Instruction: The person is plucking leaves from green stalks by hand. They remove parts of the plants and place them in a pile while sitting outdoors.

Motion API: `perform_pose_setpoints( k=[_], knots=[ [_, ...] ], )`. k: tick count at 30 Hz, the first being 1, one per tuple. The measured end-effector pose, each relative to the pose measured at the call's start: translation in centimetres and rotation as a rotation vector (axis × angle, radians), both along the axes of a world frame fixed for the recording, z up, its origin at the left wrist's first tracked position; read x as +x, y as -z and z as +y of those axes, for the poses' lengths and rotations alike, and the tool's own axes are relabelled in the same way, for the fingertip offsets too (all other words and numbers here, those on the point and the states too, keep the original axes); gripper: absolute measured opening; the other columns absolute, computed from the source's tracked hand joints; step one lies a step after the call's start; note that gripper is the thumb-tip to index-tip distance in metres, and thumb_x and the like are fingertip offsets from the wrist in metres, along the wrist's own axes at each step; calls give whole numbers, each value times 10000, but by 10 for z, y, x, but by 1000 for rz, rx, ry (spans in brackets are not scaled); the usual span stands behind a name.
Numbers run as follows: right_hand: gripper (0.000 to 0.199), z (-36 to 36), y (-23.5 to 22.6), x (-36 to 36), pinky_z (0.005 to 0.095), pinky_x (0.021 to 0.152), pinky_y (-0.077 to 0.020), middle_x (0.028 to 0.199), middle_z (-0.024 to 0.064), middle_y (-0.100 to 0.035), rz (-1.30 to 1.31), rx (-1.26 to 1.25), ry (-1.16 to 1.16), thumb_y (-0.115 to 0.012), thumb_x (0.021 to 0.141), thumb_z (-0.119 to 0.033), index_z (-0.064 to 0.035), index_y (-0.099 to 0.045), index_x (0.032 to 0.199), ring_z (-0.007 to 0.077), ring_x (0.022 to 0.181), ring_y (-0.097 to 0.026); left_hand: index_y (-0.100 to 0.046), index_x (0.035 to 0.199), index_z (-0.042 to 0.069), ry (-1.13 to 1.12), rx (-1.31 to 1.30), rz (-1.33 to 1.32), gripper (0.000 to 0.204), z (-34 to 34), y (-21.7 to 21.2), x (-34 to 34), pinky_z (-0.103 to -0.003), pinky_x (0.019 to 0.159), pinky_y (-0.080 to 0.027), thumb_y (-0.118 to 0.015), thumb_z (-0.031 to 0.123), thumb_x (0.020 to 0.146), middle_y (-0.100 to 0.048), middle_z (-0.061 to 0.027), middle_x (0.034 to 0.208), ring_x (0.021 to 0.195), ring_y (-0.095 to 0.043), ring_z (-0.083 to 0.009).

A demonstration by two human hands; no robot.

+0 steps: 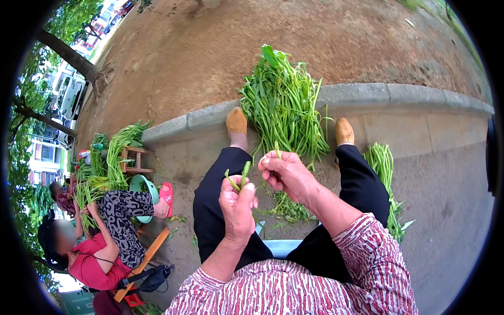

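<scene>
My left hand (237, 206) pinches a short green stem (244, 174) between thumb and fingers, held above my lap. My right hand (286, 172) is just beside it, fingers closed on another piece of green stem (276, 150). Ahead of both hands a big pile of long green stalks (283, 105) leans on the stone curb (367, 95) between my two feet. Green trimmings (287, 206) lie on the pavement under my hands. A smaller bunch of stalks (383, 168) lies by my right leg.
To my left another person in a red top (92, 262) sits on a low wooden stool, handling green stalks (113, 157) heaped on a small wooden stool (137, 160). A green basin (143, 185) stands near that person's red shoe. Bare earth rises beyond the curb.
</scene>
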State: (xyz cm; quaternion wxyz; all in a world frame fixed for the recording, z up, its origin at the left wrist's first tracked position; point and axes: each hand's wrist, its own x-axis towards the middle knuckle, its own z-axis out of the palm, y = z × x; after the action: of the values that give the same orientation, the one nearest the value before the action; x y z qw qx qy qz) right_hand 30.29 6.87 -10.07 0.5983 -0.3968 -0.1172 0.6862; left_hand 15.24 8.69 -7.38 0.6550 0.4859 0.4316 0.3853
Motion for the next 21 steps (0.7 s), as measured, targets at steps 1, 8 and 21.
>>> perform_pose_setpoints(
  k=[1, 8, 21],
  knots=[
    [122, 0, 1, 0, 209, 466, -368, 652, 8, -571, 58, -2, 31, -561, 881, -157, -60, -602, 820, 73, 526, -485, -517, 984, 62, 5, 17, 26, 178, -2, -1, 2, -197, 511, -384, -600, -6, 842, -481, 34, 730, 561, -431, -35],
    [114, 1, 15, -8, 234, 606, -465, 776, 25, -613, 221, -10, 214, -540, 920, -143, -65, -611, 876, 95, 679, -550, -624, 1019, 2, 176, 502, 378, 259, -12, 17, 15, -207, 542, -394, -708, -14, 774, -509, 5, 725, 601, -459, -71],
    [121, -3, 12, 0, 280, 701, -491, 871, 84, -655, 67, -7, 294, -547, 911, -105, -14, -624, 892, 145, 724, -583, -649, 914, -4, 271, 427, 318, 115, -2, 35, 19, -249, 669, -446, -656, -35, 803, -563, -25, 859, 744, -537, -111]
  ],
)
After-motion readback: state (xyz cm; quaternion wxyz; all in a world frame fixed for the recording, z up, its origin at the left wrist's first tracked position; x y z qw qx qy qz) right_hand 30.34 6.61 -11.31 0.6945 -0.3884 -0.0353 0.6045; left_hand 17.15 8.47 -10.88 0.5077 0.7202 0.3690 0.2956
